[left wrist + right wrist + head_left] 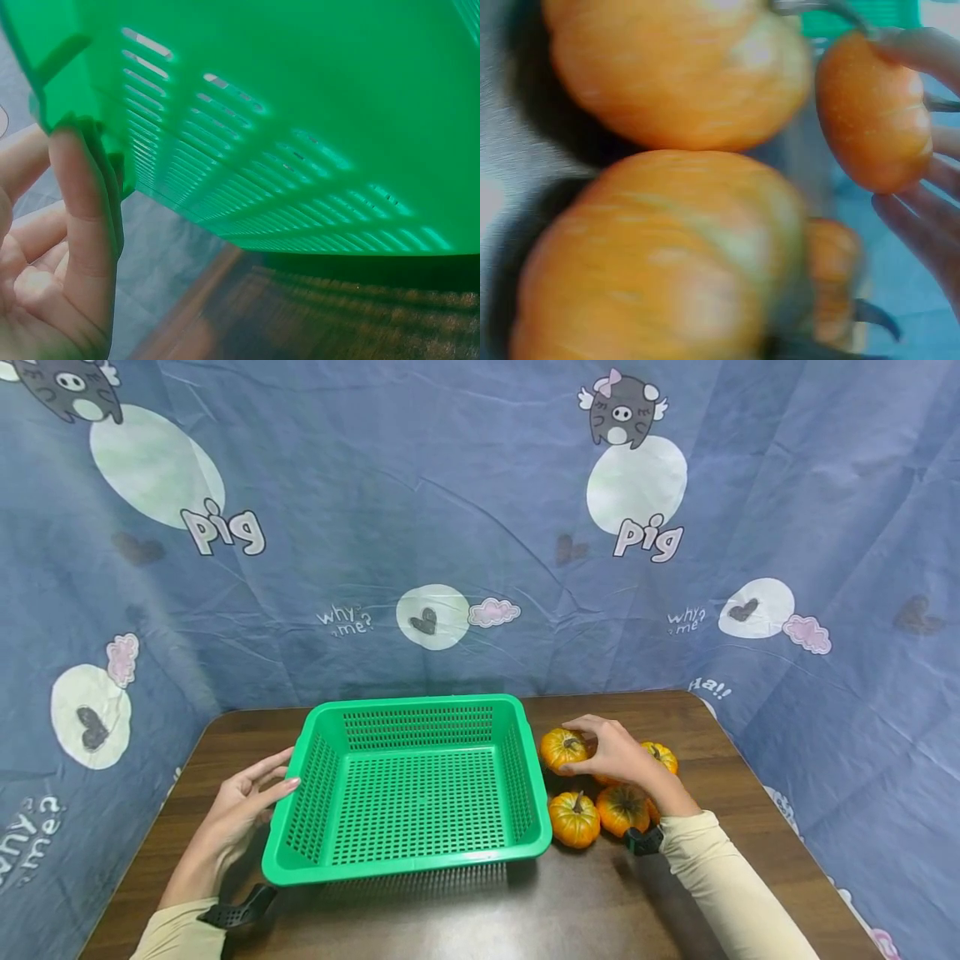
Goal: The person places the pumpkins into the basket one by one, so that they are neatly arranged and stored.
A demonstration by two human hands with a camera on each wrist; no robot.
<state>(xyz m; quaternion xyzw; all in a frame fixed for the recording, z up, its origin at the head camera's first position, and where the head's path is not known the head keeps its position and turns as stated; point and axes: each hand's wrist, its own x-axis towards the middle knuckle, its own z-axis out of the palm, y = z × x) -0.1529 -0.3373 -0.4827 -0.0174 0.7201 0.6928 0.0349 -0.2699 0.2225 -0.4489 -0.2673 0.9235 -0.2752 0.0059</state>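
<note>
A green plastic basket (420, 802) with slotted walls stands on the table, its inside bare in the head view. My left hand (242, 806) holds the basket's left rim, thumb on the edge; the left wrist view shows the fingers (84, 202) at the rim from below. Right of the basket, my right hand (611, 752) grips a small orange pumpkin (562, 750) between thumb and fingers. In the right wrist view that pumpkin (874, 116) sits between the fingertips. Another pumpkin (574, 820) lies near the basket's right front corner.
More pumpkins are grouped under and beside the right forearm, among them one pumpkin (622, 810) in front and another (662, 757) behind. The brown wooden table (480, 910) ends at a blue printed cloth (480, 527) behind and at both sides.
</note>
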